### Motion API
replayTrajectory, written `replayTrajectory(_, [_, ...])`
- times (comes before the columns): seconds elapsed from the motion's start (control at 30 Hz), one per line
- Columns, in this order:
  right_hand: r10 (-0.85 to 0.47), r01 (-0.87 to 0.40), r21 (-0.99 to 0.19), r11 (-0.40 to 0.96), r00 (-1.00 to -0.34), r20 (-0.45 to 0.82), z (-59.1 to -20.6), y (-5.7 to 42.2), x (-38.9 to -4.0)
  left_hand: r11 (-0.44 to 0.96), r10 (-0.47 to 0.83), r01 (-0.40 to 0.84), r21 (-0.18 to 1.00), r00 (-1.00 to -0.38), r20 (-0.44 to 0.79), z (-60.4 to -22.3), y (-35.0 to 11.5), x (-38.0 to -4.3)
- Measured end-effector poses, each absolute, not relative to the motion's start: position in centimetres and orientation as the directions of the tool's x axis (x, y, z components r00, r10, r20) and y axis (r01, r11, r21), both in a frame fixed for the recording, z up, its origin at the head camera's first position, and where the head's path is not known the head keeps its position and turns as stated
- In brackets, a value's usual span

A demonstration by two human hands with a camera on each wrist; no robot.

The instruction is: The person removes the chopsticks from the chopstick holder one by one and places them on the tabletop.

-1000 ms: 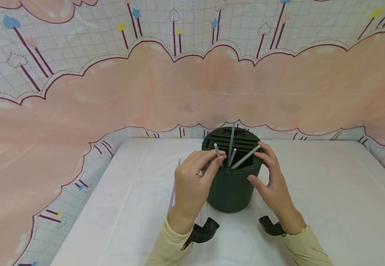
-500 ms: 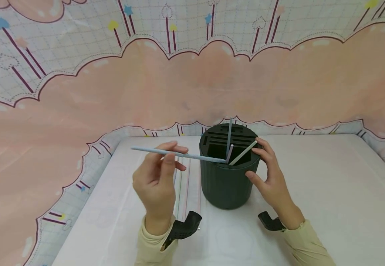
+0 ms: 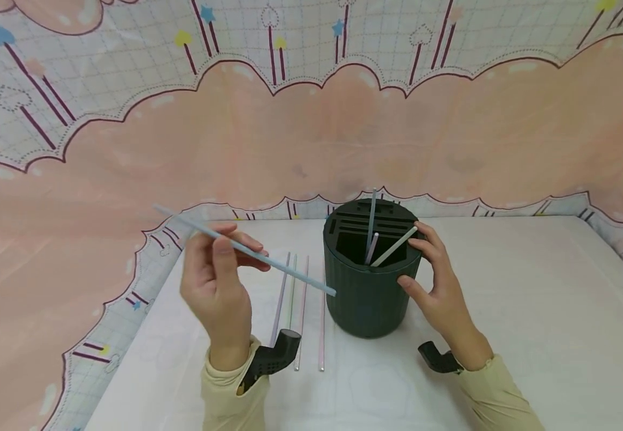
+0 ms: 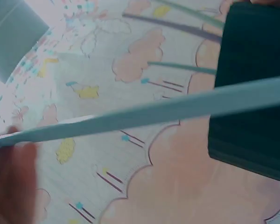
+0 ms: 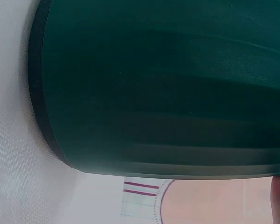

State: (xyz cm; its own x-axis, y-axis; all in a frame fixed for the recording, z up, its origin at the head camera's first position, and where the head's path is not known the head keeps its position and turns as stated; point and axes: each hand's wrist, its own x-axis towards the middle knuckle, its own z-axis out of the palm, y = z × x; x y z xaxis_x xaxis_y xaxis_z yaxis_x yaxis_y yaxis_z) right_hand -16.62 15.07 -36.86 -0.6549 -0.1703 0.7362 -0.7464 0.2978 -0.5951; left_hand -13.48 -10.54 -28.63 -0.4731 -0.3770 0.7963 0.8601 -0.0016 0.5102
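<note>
My left hand pinches a light blue straw between thumb and fingers, left of the dark green pen holder. The straw slants down to the right, its lower end overlapping the holder's side in the head view. Across the left wrist view the same straw runs large. On the right, my right hand holds the pen holder by its rim and side, thumb in front. Three straws stand in its front opening: one blue, one lilac and one pale green.
Several straws lie side by side left of the holder, among them a purple one and a pink one. The holder's top has a slotted rear part. A white table lies beneath, with a patterned cloth behind.
My left hand has moved left, away from the holder's opening, bringing the blue straw out over the table and tilting its far end up. My right hand stays on the holder.
</note>
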Motion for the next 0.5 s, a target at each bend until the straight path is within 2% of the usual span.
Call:
replayTrajectory(0.07, [-0.167,-0.738,-0.601,0.308,-0.663,0.729,-36.8,15.0,-16.5,0.102,-0.247,0.776,0.623,-0.587,0.771,-29.5,-11.0,-14.4])
replayTrajectory(0.17, [-0.163,-0.731,-0.605,0.315,-0.67,0.724,-36.9,14.9,-16.5,0.303,-0.083,0.647,0.699,-0.713,0.696,-31.4,-11.7,-16.4])
replayTrajectory(0.27, [-0.159,-0.728,-0.608,0.317,-0.673,0.723,-37.0,14.8,-16.4,0.482,-0.017,0.543,0.688,-0.779,0.627,-33.0,-11.8,-17.9])
replayTrajectory(0.5, [-0.155,-0.72,-0.607,0.336,-0.678,0.718,-37.2,14.7,-16.4,0.687,0.022,0.347,0.638,-0.888,0.459,-35.7,-11.7,-19.9])
